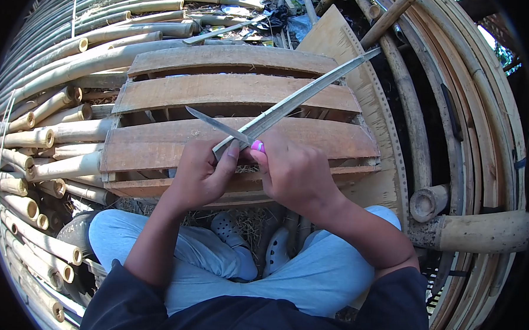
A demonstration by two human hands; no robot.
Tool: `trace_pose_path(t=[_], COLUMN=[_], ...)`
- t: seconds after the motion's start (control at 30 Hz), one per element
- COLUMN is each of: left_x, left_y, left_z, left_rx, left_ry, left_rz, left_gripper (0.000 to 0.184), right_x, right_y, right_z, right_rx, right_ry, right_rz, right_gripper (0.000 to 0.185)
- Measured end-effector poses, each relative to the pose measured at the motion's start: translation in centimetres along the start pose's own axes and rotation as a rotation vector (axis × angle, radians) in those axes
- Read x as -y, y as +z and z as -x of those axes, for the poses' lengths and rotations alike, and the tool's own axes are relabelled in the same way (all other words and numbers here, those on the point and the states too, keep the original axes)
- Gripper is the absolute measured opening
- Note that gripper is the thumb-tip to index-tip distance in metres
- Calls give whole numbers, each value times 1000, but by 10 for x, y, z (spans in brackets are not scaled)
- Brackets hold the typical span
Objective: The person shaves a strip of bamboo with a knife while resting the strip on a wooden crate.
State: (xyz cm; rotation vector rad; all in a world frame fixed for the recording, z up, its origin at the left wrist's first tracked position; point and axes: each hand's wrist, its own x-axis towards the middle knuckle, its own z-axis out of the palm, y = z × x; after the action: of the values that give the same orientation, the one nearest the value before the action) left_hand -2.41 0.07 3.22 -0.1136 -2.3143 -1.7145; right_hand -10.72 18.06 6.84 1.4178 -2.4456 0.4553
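Note:
My left hand (200, 173) is closed around the near end of a long split bamboo strip (306, 93), which slants up and away to the right. In my right hand (302, 171) is a knife (214, 123) with a pink handle, its blade pointing up and left. The blade crosses the strip near the end I hold, and my left thumb lies against or very near the blade. Both hands are above the front slats of a low wooden slatted platform (238, 95). My right fingers hide most of the handle.
Stacked bamboo poles (65, 133) fill the left side. A thin wooden sheet (362, 89) leans at the right of the platform. Beyond it are long poles and planks (485, 115), and a thick bamboo piece (480, 231) lies near my right knee.

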Motion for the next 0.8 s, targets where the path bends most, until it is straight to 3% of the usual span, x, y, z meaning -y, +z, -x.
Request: trace_pose_path(t=[0.2,0.3,0.4,0.5,0.57,0.7,0.8], left_x=[8,3,13,19,18,5,20], left_y=[6,5,12,8,12,5,14], left_z=[-1,2,-1,1,0,1,2], left_rx=[-47,-14,-64,-2,-34,30,-43], left_ry=[82,29,54,62,44,14,53], left_rz=[22,-66,80,74,75,39,176], left_gripper=[27,26,25,25,25,26,27], right_x=[2,-3,-22,-7,-32,-7,-21], right_y=[-4,-6,1,-12,9,-13,-2], right_z=[0,3,-2,-1,0,-3,-4], right_rx=[3,-23,30,-15,16,4,71], right_ry=[48,-57,99,-30,101,-15,132], right_rz=[-12,-22,96,21,79,67,211], right_gripper=[30,30,31,19,20,21,33])
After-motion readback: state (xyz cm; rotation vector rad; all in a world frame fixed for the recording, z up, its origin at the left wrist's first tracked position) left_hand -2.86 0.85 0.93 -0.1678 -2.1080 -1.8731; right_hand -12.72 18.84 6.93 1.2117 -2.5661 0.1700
